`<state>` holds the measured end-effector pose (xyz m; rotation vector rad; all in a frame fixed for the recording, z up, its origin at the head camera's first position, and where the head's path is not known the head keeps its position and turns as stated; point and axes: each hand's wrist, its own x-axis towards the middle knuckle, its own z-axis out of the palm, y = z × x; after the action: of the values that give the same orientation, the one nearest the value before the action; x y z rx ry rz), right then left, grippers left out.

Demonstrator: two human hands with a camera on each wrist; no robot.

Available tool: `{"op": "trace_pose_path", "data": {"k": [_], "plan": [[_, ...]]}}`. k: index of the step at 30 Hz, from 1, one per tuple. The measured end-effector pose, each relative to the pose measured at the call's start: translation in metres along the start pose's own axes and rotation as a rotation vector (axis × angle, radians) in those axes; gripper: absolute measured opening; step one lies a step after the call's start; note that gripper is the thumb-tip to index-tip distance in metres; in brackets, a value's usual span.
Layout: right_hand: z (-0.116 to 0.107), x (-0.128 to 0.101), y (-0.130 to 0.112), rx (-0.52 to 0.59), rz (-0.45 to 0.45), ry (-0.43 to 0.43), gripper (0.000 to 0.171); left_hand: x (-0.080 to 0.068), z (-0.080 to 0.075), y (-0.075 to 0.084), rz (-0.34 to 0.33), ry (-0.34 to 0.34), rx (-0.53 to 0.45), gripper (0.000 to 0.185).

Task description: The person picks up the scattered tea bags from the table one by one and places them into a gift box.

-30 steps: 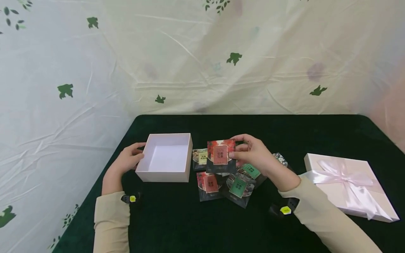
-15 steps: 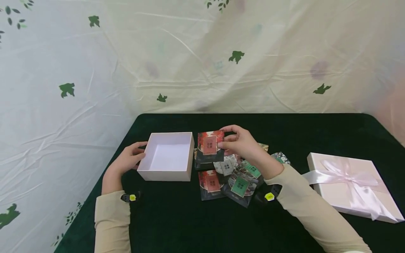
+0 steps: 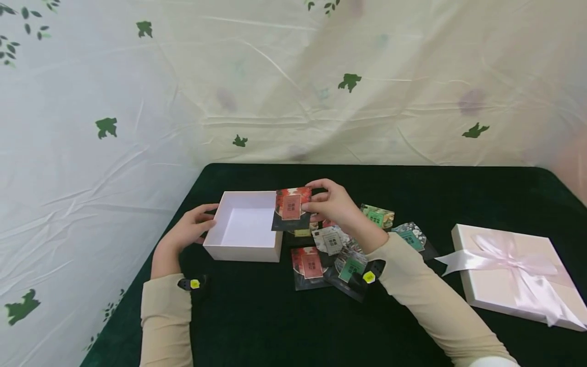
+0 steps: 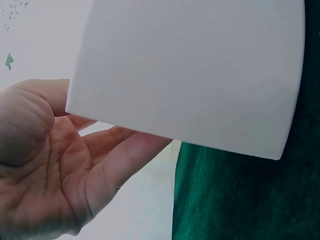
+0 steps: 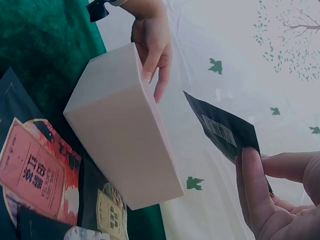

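My left hand grips the left wall of an open white box. Its thumb laps over the rim, and its fingertips are partly hidden by the box in the left wrist view. My right hand pinches a flat red-and-black tea sachet by its right edge. This sachet overlaps the box's right rim in the head view. The right wrist view shows its dark back with a barcode label, tilted above the rim. Only a bare white floor is visible inside the box.
Several more sachets lie to the right of the box, among them a red one and a grey-labelled one. A pink lid with a ribbon bow lies at the right. Dark green cloth covers the table.
My right hand has carried the red-and-black sachet leftward from over the pile to the box's right rim. My left hand has stayed at the box. The view has shifted slightly.
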<state>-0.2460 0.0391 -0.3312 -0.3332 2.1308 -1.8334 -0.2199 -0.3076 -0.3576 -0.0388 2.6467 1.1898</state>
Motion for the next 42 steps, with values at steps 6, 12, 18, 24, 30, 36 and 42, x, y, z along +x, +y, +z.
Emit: {"op": "trace_pose_path", "data": {"k": [6,12,18,24,30,36,42], "plan": [[0.013,0.012,0.0,-0.01,-0.014,0.019,0.052,0.001,-0.001,-0.002,-0.028,0.003,-0.022,0.053],[0.029,0.022,0.0,-0.019,-0.005,0.018,0.053,0.0,0.0,-0.002,-0.034,-0.004,-0.043,0.054],[0.042,0.03,-0.004,-0.036,0.005,-0.003,0.052,-0.001,-0.002,-0.003,-0.025,-0.009,-0.048,0.054],[0.055,0.036,-0.006,-0.052,0.013,-0.035,0.051,0.0,-0.002,-0.005,-0.023,-0.016,-0.068,0.054],[0.066,0.044,-0.007,-0.052,0.029,-0.038,0.054,0.001,-0.003,-0.006,-0.023,-0.015,-0.068,0.054],[0.078,0.049,-0.008,-0.054,0.021,-0.048,0.053,-0.001,-0.003,-0.005,-0.026,-0.01,-0.066,0.055],[0.086,0.053,-0.002,-0.068,0.018,-0.046,0.049,-0.002,-0.001,-0.004,-0.011,-0.01,-0.069,0.055]]}}
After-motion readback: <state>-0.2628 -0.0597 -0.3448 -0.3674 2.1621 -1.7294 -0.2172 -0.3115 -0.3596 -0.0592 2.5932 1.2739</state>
